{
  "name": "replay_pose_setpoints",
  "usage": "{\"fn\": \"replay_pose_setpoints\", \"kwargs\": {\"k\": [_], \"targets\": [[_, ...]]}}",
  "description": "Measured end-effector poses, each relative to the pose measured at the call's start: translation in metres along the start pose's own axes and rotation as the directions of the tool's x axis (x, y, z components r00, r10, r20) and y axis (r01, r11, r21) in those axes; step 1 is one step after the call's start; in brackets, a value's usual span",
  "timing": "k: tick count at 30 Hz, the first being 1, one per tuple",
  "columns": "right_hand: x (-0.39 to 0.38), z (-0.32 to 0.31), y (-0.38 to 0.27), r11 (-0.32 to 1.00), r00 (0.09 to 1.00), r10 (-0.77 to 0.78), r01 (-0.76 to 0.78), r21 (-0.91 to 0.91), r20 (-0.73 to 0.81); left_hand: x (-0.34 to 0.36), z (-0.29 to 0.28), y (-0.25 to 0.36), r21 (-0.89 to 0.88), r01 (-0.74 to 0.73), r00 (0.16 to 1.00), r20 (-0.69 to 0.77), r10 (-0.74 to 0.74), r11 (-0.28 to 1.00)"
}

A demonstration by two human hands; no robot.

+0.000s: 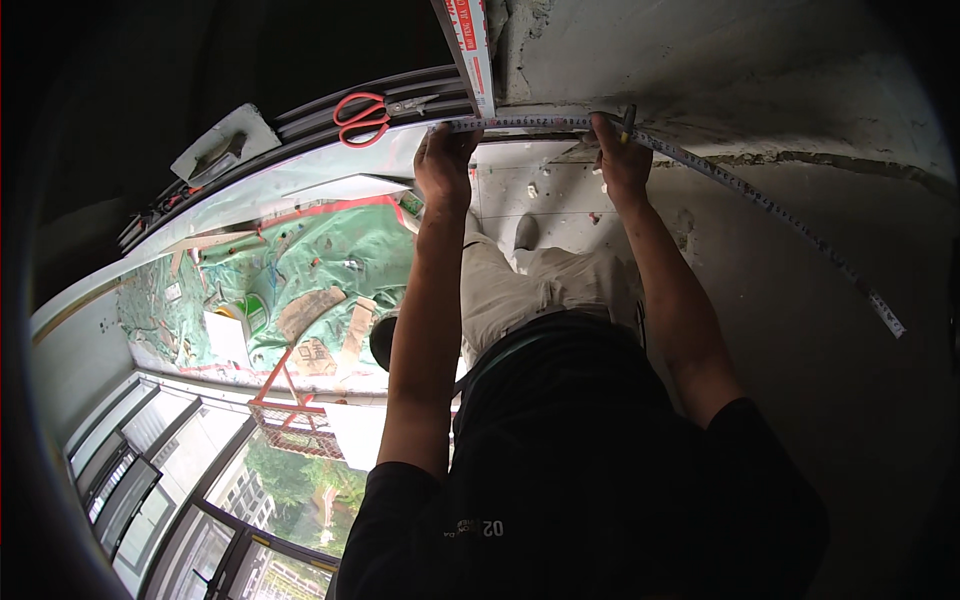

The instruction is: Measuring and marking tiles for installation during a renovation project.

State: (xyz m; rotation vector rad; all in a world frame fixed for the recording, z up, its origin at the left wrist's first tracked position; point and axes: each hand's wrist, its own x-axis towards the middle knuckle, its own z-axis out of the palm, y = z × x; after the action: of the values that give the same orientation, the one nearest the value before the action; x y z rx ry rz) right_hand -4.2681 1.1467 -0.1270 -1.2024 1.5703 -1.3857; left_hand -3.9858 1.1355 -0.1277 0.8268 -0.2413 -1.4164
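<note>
A white tape measure blade [530,124] lies along the ledge edge in front of me. My left hand [446,168] pinches it close to the foot of an upright frame post [474,60], which carries red and white film. Farther right, my right hand [622,165] grips the same blade, and a dark marker-like stick [629,120] pokes up from between its fingers. Past that hand the blade runs loose, sagging to the right in a long curve. Scissors with red handles [362,120] rest on the dark frame rails [430,88], left of my left hand.
A plastering trowel [226,148] sits on the rails at the left. Rough concrete wall [700,70] rises ahead on the right. Below left, green sheeting [290,250] covers the floor, with cardboard pieces [312,312] and a bucket [246,314]. Windows [230,510] stand at lower left.
</note>
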Motion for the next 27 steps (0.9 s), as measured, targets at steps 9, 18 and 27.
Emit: {"fn": "replay_pose_setpoints", "kwargs": {"k": [9, 18, 27], "targets": [[0.005, -0.004, 0.006, 0.994, 0.998, 0.069, -0.07, -0.088, -0.016, 0.001, 0.001, 0.0, 0.027, 0.014, 1.0, 0.003, -0.014, 1.0], [0.001, -0.007, 0.014, 0.996, 0.999, -0.041, 0.039, -0.079, -0.017, -0.003, 0.004, -0.002, 0.016, 0.055, 0.997, -0.061, -0.054, 0.998], [-0.001, 0.004, 0.011, 0.998, 0.999, 0.029, -0.03, -0.048, -0.024, -0.001, -0.006, 0.004, 0.031, 0.034, 0.997, -0.066, -0.032, 0.999]]}}
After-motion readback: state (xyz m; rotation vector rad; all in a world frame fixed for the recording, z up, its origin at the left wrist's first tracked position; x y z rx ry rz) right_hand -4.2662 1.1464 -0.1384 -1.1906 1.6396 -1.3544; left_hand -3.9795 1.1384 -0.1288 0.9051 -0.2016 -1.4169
